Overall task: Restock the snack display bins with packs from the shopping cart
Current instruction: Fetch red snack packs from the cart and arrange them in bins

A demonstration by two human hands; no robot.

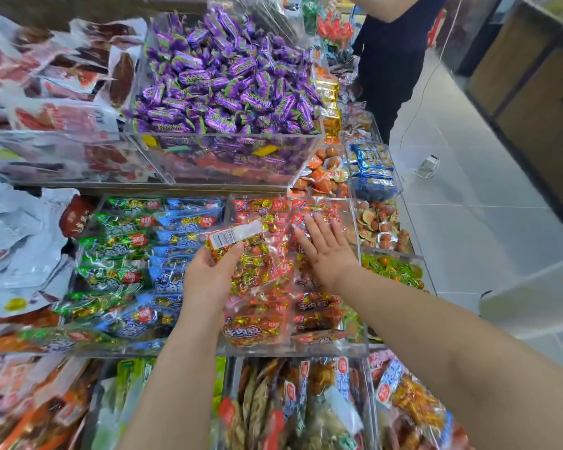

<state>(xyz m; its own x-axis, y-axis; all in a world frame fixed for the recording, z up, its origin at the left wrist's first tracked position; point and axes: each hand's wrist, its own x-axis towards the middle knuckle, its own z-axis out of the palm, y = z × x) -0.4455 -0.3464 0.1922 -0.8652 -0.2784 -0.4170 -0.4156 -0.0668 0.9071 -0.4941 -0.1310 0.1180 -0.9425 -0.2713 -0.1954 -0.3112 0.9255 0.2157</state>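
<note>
Placing step: the left hand (208,277) grips a red snack pack (241,254) over the clear red-pack bin (355,350), while the right hand (325,251) — flat, fingers spread — seemingly presses packs aside. Next — lay it flat.

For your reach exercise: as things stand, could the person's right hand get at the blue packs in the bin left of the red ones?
Probably not directly. The left hand and its red pack sit between the right hand and the blue packs.
</note>
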